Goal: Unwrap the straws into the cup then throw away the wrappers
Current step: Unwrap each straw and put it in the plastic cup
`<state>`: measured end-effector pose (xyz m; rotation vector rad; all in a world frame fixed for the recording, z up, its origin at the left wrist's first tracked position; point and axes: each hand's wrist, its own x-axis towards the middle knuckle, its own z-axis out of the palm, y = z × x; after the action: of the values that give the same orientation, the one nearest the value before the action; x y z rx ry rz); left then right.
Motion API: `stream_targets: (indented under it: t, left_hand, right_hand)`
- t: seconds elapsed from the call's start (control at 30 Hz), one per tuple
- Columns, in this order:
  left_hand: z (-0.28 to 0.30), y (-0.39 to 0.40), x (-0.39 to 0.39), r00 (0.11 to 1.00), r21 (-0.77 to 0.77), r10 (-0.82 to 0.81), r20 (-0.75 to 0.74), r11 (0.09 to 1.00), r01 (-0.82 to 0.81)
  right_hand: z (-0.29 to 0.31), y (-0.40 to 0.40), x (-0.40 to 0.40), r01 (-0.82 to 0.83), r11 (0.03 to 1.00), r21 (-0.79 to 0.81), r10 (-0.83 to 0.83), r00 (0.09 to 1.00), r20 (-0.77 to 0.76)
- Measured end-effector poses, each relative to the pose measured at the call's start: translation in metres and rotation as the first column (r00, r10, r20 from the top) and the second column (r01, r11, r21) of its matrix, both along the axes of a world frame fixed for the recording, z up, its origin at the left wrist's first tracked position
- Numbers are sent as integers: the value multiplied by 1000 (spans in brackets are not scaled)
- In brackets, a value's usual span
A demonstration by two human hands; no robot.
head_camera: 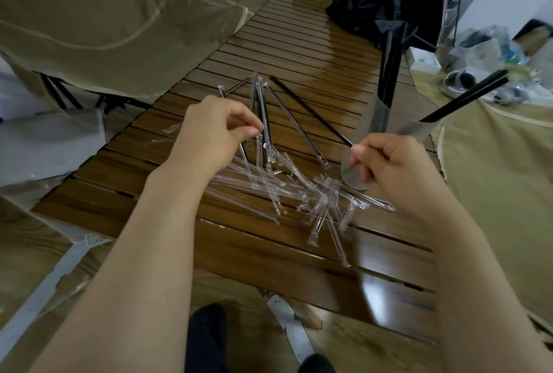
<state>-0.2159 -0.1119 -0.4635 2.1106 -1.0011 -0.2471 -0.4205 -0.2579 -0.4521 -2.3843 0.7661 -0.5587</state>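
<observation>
**Straw pinched over a litter of wrappers**

Nearest, a heap of empty clear wrappers [299, 193] is spread across the slatted wooden table [269, 268]. Just beyond, the left hand [209, 136] is curled, a wrapped straw [264, 121] pinched between thumb and fingertips. To the right, the right hand [389, 163] is clenched on the near end of a bare black straw [311, 112], which is slanted away to the far left. Just behind this hand a clear cup [398, 121] is seen, black straws [389, 73] held in it. More wrapped straws [296, 127] are fanned out between the hands. Farther off, dark cloth [359, 10] is heaped.
</observation>
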Motion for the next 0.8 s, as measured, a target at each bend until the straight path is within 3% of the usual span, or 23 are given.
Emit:
stream_targets:
  t: [0.13, 0.3, 0.43, 0.6, 0.8]
  left_hand:
    - [2, -5, -8, 970, -15, -142, -195, 990, 142]
    - [10, -14, -21, 928, -218, -178, -327, 970, 109]
    - [14, -17, -30, 834, -380, -152, -531, 922, -74]
    - [13, -14, -23, 688, -364, 8, -726, 844, -394]
    - [15, -6, -12, 582, -316, 180, -793, 694, -646]
  right_hand:
    - [1, 3, 6, -3, 998, 63, -4, 995, 99]
    - [-4, 12, 15, -51, 994, 96, 46, 998, 46]
    - [-8, 17, 23, -107, 984, 146, 109, 994, -8]
    - [-14, 12, 22, -108, 978, 180, 121, 991, -62]
    - [-22, 11, 24, -79, 982, 170, 107, 981, -159]
